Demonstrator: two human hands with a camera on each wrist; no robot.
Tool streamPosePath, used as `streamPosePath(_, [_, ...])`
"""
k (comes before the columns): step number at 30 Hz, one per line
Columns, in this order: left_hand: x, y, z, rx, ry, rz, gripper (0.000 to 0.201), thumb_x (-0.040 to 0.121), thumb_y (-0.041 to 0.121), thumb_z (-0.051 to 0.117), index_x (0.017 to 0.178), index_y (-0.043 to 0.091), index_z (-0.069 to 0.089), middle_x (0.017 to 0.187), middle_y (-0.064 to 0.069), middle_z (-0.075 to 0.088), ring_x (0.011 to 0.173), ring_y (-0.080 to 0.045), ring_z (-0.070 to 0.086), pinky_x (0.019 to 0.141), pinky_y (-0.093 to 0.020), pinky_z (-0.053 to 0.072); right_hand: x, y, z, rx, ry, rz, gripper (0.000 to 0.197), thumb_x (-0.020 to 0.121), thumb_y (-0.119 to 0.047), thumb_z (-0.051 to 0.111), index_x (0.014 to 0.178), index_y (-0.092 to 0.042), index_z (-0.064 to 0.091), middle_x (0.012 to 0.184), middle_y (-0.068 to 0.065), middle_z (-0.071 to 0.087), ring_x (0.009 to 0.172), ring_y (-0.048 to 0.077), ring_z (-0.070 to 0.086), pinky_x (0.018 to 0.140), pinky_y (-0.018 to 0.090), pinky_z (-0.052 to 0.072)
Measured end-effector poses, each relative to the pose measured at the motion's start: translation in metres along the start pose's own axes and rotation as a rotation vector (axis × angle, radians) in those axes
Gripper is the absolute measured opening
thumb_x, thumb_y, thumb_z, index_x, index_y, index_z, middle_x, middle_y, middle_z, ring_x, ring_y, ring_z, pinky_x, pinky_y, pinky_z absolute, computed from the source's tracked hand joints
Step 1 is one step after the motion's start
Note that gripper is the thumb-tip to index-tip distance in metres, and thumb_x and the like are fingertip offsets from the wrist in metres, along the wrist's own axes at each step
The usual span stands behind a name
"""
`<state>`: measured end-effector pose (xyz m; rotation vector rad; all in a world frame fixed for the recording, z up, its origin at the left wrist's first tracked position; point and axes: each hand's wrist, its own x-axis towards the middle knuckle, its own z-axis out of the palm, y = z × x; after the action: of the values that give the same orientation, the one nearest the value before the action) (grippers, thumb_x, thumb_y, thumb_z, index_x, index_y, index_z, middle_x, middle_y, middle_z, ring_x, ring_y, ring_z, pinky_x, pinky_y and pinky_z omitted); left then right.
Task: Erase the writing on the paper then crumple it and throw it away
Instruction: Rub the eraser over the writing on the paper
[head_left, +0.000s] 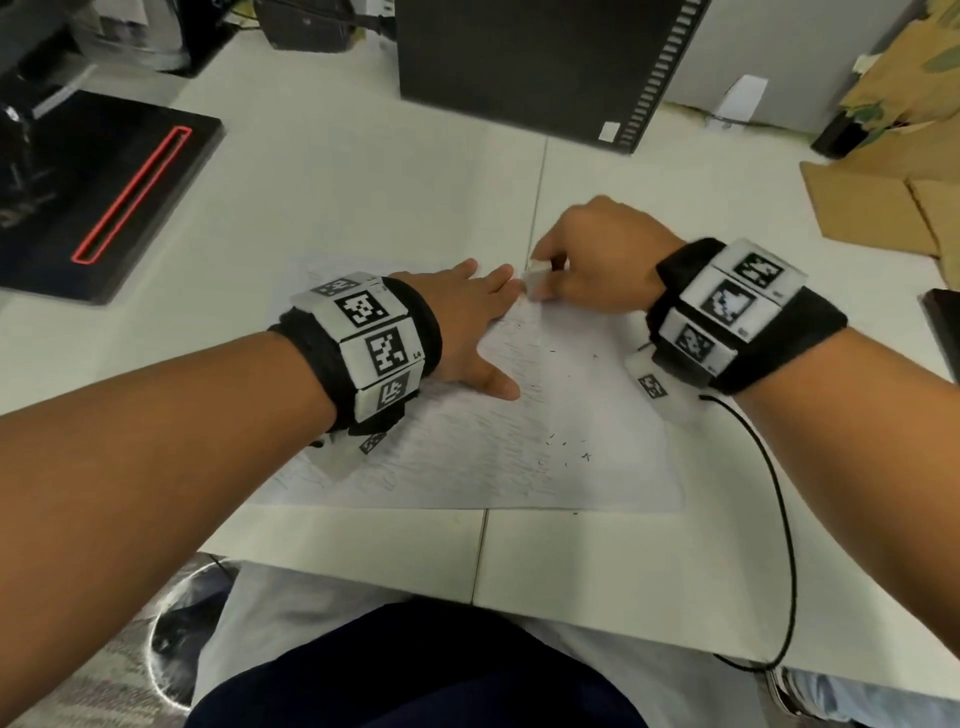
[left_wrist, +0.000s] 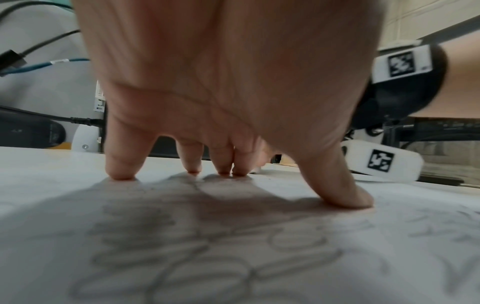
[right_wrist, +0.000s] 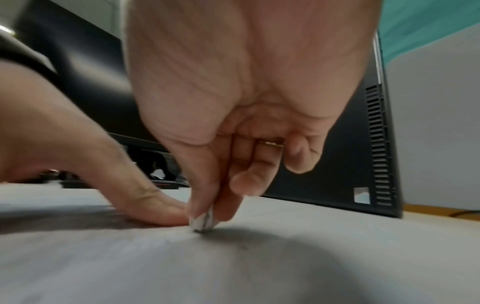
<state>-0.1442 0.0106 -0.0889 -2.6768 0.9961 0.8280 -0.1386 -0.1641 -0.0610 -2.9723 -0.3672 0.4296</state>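
A white sheet of paper (head_left: 519, 441) with faint pencil writing lies flat on the white desk (head_left: 363, 197). My left hand (head_left: 467, 322) presses down on it with straight, spread fingers (left_wrist: 122, 164), the thumb (left_wrist: 345, 191) out to the side. My right hand (head_left: 597, 260) pinches a small white eraser (head_left: 537, 273) at the paper's far edge, right beside the left fingertips. In the right wrist view the eraser (right_wrist: 202, 222) has a dark smudged tip touching the paper (right_wrist: 233, 267). Dark eraser crumbs (head_left: 566, 447) lie scattered on the sheet.
A black computer tower (head_left: 545, 67) stands at the back of the desk. A black monitor base (head_left: 104, 197) with a red outline sits at the left. Cardboard (head_left: 883, 197) lies at the right. A black cable (head_left: 779, 519) trails from my right wrist over the desk's front edge.
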Motion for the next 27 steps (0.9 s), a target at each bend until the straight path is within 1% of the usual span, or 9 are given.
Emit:
streamPosePath(2, [0.001, -0.001, 0.0, -0.006, 0.0, -0.007, 0.113, 0.076, 0.081, 0.047, 0.154, 0.025, -0.011, 0.161, 0.012, -0.017, 0.15, -0.017, -0.009, 0.114, -0.056, 0.026, 0.012, 0.0, -0.004, 0.023, 0.011, 0.02, 0.015, 0.091, -0.032, 0.072, 0.084, -0.019, 0.074, 0.08, -0.002, 0.07, 0.086, 0.026, 0.066, 0.071, 0.034, 0.051])
streamPosePath(3, [0.0, -0.001, 0.0, -0.012, -0.001, -0.013, 0.113, 0.076, 0.081, 0.047, 0.154, 0.026, -0.011, 0.161, 0.013, -0.017, 0.149, -0.016, -0.009, 0.114, -0.055, 0.025, 0.015, 0.0, -0.005, 0.021, 0.009, 0.019, 0.016, 0.091, -0.031, 0.072, 0.084, -0.017, 0.074, 0.079, -0.001, 0.07, 0.085, 0.026, 0.067, 0.071, 0.034, 0.052])
streamPosePath(7, [0.001, -0.002, 0.001, -0.027, 0.005, -0.018, 0.113, 0.075, 0.081, 0.048, 0.155, 0.026, -0.009, 0.161, 0.014, -0.016, 0.15, -0.016, -0.008, 0.113, -0.057, 0.026, -0.005, -0.001, 0.005, -0.001, -0.019, -0.028, 0.024, 0.094, -0.033, 0.068, 0.099, -0.012, 0.079, 0.091, 0.007, 0.076, 0.086, 0.027, 0.069, 0.08, 0.044, 0.059])
streamPosePath(11, [0.003, -0.002, 0.002, -0.038, 0.019, -0.012, 0.114, 0.074, 0.082, 0.05, 0.154, 0.026, -0.009, 0.161, 0.014, -0.015, 0.15, -0.017, -0.007, 0.113, -0.057, 0.027, -0.028, -0.002, 0.013, 0.031, -0.102, -0.071, 0.022, 0.095, -0.036, 0.067, 0.103, -0.02, 0.079, 0.089, 0.001, 0.076, 0.083, 0.021, 0.068, 0.078, 0.043, 0.058])
streamPosePath(14, [0.005, -0.002, 0.001, -0.028, 0.02, -0.005, 0.114, 0.074, 0.082, 0.049, 0.154, 0.026, -0.01, 0.16, 0.014, -0.017, 0.15, -0.016, -0.008, 0.114, -0.057, 0.026, -0.016, 0.001, 0.007, 0.065, -0.051, -0.028, 0.022, 0.093, -0.036, 0.069, 0.101, -0.018, 0.079, 0.091, 0.003, 0.076, 0.085, 0.023, 0.068, 0.079, 0.043, 0.059])
streamPosePath(16, [0.005, -0.003, 0.001, -0.029, 0.013, -0.01, 0.114, 0.073, 0.083, 0.047, 0.154, 0.027, -0.011, 0.16, 0.014, -0.018, 0.149, -0.015, -0.009, 0.115, -0.058, 0.023, 0.001, 0.005, 0.002, 0.113, 0.003, 0.017, 0.02, 0.092, -0.034, 0.072, 0.098, -0.017, 0.08, 0.09, 0.002, 0.076, 0.086, 0.023, 0.068, 0.078, 0.039, 0.058])
streamPosePath(19, [0.004, -0.003, 0.002, -0.04, 0.007, -0.024, 0.114, 0.073, 0.084, 0.046, 0.154, 0.028, -0.013, 0.16, 0.015, -0.019, 0.149, -0.015, -0.01, 0.116, -0.058, 0.021, 0.012, 0.006, 0.0, 0.114, 0.028, 0.013, 0.015, 0.091, -0.03, 0.073, 0.089, -0.017, 0.079, 0.078, -0.001, 0.071, 0.078, 0.021, 0.066, 0.067, 0.032, 0.053])
streamPosePath(24, [0.005, -0.004, 0.005, -0.056, 0.0, -0.027, 0.115, 0.073, 0.084, 0.047, 0.153, 0.029, -0.013, 0.159, 0.016, -0.019, 0.149, -0.014, -0.011, 0.115, -0.059, 0.019, -0.013, -0.001, 0.014, 0.006, -0.037, -0.053, 0.025, 0.094, -0.032, 0.064, 0.093, -0.011, 0.078, 0.085, 0.007, 0.075, 0.077, 0.025, 0.069, 0.073, 0.043, 0.06])
streamPosePath(27, [0.006, -0.004, 0.003, -0.058, 0.002, -0.02, 0.115, 0.073, 0.084, 0.048, 0.153, 0.029, -0.013, 0.159, 0.016, -0.019, 0.149, -0.014, -0.011, 0.115, -0.06, 0.019, -0.019, -0.005, 0.013, -0.056, -0.075, -0.092, 0.027, 0.094, -0.034, 0.062, 0.093, -0.01, 0.075, 0.086, 0.007, 0.074, 0.078, 0.025, 0.068, 0.071, 0.04, 0.058])
